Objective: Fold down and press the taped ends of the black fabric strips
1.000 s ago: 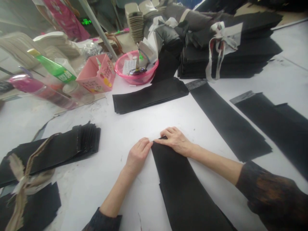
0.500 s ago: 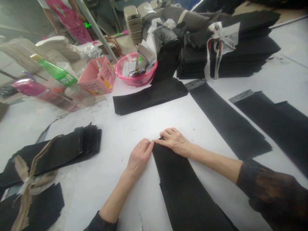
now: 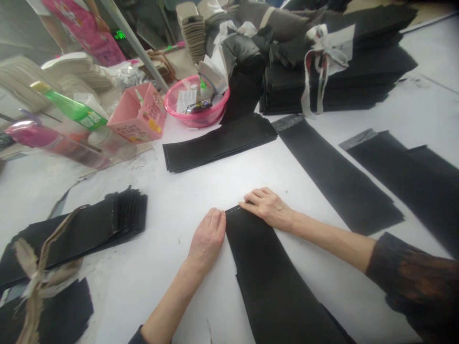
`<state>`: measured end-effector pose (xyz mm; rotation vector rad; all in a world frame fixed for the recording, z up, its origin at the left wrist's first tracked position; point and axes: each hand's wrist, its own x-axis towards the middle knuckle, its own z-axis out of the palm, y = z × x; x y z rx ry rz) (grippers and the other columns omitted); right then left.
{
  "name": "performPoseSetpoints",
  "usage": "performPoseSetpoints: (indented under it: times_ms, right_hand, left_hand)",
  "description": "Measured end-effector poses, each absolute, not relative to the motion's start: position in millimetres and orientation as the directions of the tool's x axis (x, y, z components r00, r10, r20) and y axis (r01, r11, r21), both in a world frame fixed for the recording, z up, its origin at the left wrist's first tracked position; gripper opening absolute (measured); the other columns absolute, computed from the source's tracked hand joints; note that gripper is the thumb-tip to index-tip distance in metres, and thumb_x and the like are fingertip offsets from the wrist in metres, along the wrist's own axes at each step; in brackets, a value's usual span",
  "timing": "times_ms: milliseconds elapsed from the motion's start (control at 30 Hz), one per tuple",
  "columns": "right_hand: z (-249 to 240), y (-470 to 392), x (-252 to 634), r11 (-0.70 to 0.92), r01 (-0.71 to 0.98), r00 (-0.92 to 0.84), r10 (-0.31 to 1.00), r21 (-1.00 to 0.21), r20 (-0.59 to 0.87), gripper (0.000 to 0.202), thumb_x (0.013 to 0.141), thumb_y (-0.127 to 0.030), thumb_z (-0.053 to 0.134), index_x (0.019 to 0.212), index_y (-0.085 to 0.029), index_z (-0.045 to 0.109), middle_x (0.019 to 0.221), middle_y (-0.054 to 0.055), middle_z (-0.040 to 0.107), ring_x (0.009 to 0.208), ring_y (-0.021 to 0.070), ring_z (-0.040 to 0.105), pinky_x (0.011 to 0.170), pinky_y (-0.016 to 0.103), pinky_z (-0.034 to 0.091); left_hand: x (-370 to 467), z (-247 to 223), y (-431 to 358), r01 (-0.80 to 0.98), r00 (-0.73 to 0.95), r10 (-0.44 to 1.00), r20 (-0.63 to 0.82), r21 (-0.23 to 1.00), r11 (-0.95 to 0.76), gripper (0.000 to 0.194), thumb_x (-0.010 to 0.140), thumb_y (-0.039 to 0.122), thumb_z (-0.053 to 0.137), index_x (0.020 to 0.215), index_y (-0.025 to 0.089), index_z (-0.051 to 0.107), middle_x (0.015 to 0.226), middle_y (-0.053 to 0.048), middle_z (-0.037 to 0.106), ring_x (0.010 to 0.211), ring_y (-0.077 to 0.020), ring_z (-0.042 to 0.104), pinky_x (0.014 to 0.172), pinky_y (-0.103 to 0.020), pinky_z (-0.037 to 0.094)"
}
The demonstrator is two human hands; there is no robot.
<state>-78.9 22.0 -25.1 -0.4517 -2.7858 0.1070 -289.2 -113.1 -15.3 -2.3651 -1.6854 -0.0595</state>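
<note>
A long black fabric strip point(image 3: 265, 267) runs from the bottom edge of the view up to my hands, with more black layers showing under its sides. My left hand point(image 3: 210, 236) has its fingers pressed together at the strip's far left corner, pinching it. My right hand point(image 3: 266, 206) is closed over the far edge, thumb side lying along it and fingers curled beyond. Between the hands, a narrow folded band with a pale line shows on that edge. The undersides of my fingertips are hidden.
Black strips lie ahead point(image 3: 218, 143) and to the right point(image 3: 340, 177). A tied black bundle point(image 3: 82, 229) sits at left, a tall tied stack point(image 3: 337, 81) at back right. A pink basin point(image 3: 197, 117), pink box point(image 3: 138, 119) and green bottle point(image 3: 71, 106) stand behind; a person in pink point(image 3: 84, 28) is beyond.
My right hand has slid right along the strip's far edge, away from my left hand, uncovering the folded band. My left hand stays at the corner. The view has shifted slightly.
</note>
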Motion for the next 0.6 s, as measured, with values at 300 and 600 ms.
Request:
performPoseSetpoints:
  times_ms: [300, 600]
  right_hand:
    - [-32, 24, -61, 0.918, 0.365, -0.856, 0.396, -0.153, 0.332, 0.026, 0.097, -0.019, 0.044, 0.118, -0.017, 0.060, 0.106, 0.009, 0.061, 0.101, 0.0209, 0.049, 0.087, 0.035, 0.037]
    - [-4, 28, -75, 0.739, 0.545, -0.776, 0.623, -0.395, 0.096, 0.021, 0.090, -0.031, 0.059, 0.108, -0.021, 0.063, 0.101, 0.006, 0.062, 0.097, 0.0207, 0.051, 0.079, 0.031, 0.038]
  left_hand:
    - [-299, -26, -127, 0.962, 0.272, 0.937, 0.217, -0.081, -0.261, 0.035, 0.090, 0.003, 0.037, 0.121, 0.006, 0.052, 0.124, -0.021, 0.054, 0.122, -0.0320, 0.051, 0.098, -0.045, 0.050]
    - [-296, -31, -131, 0.966, 0.093, 0.961, 0.262, 0.208, -0.151, 0.034, 0.092, 0.009, 0.036, 0.121, 0.015, 0.051, 0.128, -0.015, 0.052, 0.125, -0.0263, 0.047, 0.102, -0.047, 0.046]
